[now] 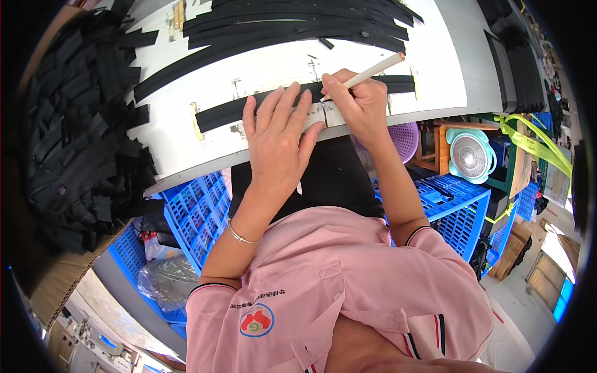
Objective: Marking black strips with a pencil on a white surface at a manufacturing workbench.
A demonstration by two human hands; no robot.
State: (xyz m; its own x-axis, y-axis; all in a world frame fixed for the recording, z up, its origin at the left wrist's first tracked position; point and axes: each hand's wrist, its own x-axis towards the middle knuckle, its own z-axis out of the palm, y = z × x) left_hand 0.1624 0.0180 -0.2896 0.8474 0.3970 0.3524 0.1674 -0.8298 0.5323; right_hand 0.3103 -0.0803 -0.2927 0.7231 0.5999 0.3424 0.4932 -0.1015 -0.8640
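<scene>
A black fabric strip (219,116) lies along the near edge of the white tabletop (435,68). My left hand (278,127) rests flat on it, fingers stretched out and slightly apart, with the thumb pointing right. In my right hand (364,99) a white pencil (379,66) is pinched between thumb and fingers. Its tip points down and left and meets the strip's near edge, just right of my left fingertips; its back end slants up to the right. Dark marks and small taped spots (197,122) show on the tabletop around the strip.
More black strips (292,25) lie across the table's far side. A tall heap of black strips (81,124) stands at the left. Blue plastic crates (457,202), a purple basket (403,140) and a small turquoise fan (470,155) are below the table to the right.
</scene>
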